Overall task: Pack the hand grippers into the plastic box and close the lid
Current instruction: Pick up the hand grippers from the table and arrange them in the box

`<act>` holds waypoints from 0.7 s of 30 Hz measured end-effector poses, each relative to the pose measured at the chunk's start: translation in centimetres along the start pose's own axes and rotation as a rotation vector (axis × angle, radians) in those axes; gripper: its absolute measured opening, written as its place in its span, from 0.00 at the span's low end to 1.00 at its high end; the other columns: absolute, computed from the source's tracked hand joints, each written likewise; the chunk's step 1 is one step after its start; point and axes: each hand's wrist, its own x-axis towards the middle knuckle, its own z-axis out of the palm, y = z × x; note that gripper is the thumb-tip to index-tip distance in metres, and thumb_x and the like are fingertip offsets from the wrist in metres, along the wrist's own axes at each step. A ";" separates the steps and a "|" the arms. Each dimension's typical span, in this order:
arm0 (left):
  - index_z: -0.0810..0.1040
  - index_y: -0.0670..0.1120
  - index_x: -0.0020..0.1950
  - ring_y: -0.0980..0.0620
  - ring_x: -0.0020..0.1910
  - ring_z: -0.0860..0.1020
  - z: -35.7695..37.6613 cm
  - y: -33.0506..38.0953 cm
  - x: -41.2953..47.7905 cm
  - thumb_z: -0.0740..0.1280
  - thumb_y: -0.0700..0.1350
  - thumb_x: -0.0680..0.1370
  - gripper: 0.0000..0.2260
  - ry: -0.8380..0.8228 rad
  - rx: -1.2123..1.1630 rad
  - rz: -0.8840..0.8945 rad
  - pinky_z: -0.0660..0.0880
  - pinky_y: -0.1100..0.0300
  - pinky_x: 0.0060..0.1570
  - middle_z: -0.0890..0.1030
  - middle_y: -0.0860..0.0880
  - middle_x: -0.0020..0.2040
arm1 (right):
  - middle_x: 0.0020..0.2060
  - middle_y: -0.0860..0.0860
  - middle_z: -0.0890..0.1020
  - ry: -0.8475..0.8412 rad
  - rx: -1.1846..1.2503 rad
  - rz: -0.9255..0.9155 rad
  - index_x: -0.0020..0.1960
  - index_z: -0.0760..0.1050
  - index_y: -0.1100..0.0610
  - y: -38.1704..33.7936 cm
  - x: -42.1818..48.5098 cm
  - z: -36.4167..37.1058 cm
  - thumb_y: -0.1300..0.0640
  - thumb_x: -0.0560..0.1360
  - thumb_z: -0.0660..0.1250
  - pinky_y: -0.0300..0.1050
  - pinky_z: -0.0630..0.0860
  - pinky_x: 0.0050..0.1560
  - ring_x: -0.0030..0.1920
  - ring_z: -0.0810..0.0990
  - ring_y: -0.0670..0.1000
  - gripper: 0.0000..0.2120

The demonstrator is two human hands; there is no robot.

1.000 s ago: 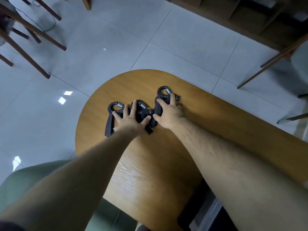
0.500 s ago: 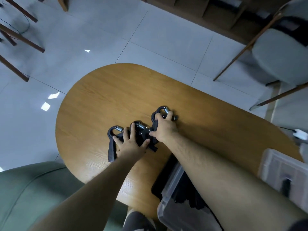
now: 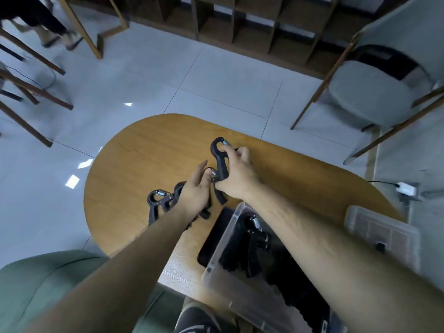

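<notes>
Roughly: oval wooden worktop, clear plastic box at its near edge, uncovered, one black hand gripper lying inside. Lid flat on the worktop, right of the box. Loose grippers on the worktop under the left forearm. Right hand curled round another gripper, beyond the box. Left hand just beside it, fingers mostly straight, no clear grip on anything

Pale tiled floor catches bright light patches. Dark wooden shelving stands at the far side; a grey cushioned chair sits near the oval wooden table
</notes>
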 end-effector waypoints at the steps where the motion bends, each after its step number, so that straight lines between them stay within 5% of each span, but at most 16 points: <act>1: 0.62 0.62 0.78 0.54 0.72 0.70 0.7 0.9 -0.6 0.57 0.65 0.82 0.25 -0.029 -0.077 -0.031 0.69 0.55 0.67 0.72 0.53 0.73 | 0.59 0.48 0.59 -0.002 0.053 -0.017 0.74 0.56 0.37 0.0 -1.4 -1.1 0.53 0.61 0.77 0.53 0.81 0.48 0.51 0.76 0.53 0.48; 4: 0.65 0.62 0.78 0.53 0.67 0.77 3.1 3.2 -2.9 0.61 0.63 0.82 0.24 -0.125 -0.345 -0.066 0.74 0.49 0.68 0.78 0.52 0.70 | 0.60 0.48 0.60 -0.059 0.228 0.013 0.76 0.55 0.35 0.5 -5.9 -4.1 0.53 0.62 0.80 0.45 0.80 0.50 0.52 0.78 0.50 0.51; 7: 0.69 0.53 0.76 0.47 0.62 0.82 5.7 5.2 -6.0 0.58 0.50 0.86 0.17 -0.274 -0.650 -0.095 0.81 0.52 0.55 0.81 0.45 0.66 | 0.61 0.49 0.62 -0.118 0.414 0.037 0.74 0.57 0.31 2.0 -10.1 -5.7 0.52 0.58 0.81 0.50 0.82 0.52 0.56 0.79 0.52 0.53; 9: 0.70 0.51 0.74 0.42 0.64 0.80 7.2 5.5 -8.0 0.57 0.49 0.86 0.16 -0.371 -0.733 -0.092 0.80 0.49 0.55 0.79 0.41 0.67 | 0.64 0.51 0.64 -0.138 0.477 0.051 0.73 0.56 0.28 3.5 -12.3 -6.5 0.52 0.58 0.82 0.50 0.82 0.54 0.58 0.79 0.54 0.54; 12: 0.71 0.53 0.74 0.42 0.66 0.79 9.0 5.1 -10.4 0.62 0.51 0.84 0.18 -0.413 -0.631 -0.081 0.74 0.42 0.65 0.79 0.42 0.68 | 0.65 0.53 0.67 -0.193 0.526 0.077 0.75 0.55 0.29 5.4 -15.6 -8.1 0.58 0.63 0.81 0.45 0.80 0.55 0.56 0.79 0.51 0.53; 14: 0.70 0.57 0.75 0.45 0.64 0.80 10.2 4.7 -11.9 0.67 0.51 0.82 0.21 -0.365 -0.522 -0.064 0.74 0.43 0.65 0.81 0.44 0.65 | 0.62 0.52 0.70 -0.245 0.602 0.100 0.76 0.56 0.32 6.2 -17.7 -9.1 0.61 0.69 0.76 0.54 0.79 0.61 0.57 0.80 0.53 0.47; 18: 0.72 0.63 0.72 0.56 0.58 0.81 13.1 3.6 -14.9 0.74 0.51 0.77 0.25 -0.205 -0.123 0.093 0.76 0.57 0.61 0.84 0.56 0.55 | 0.60 0.50 0.75 -0.142 0.713 0.230 0.77 0.61 0.43 7.7 -19.9 -10.4 0.55 0.80 0.68 0.57 0.84 0.50 0.56 0.83 0.56 0.29; 21: 0.70 0.60 0.75 0.65 0.66 0.72 15.2 2.6 -16.6 0.76 0.53 0.75 0.29 -0.269 0.024 0.155 0.67 0.65 0.67 0.77 0.62 0.66 | 0.68 0.54 0.73 -0.057 0.445 0.214 0.75 0.67 0.52 9.7 -20.7 -10.9 0.55 0.81 0.67 0.52 0.85 0.44 0.46 0.86 0.56 0.23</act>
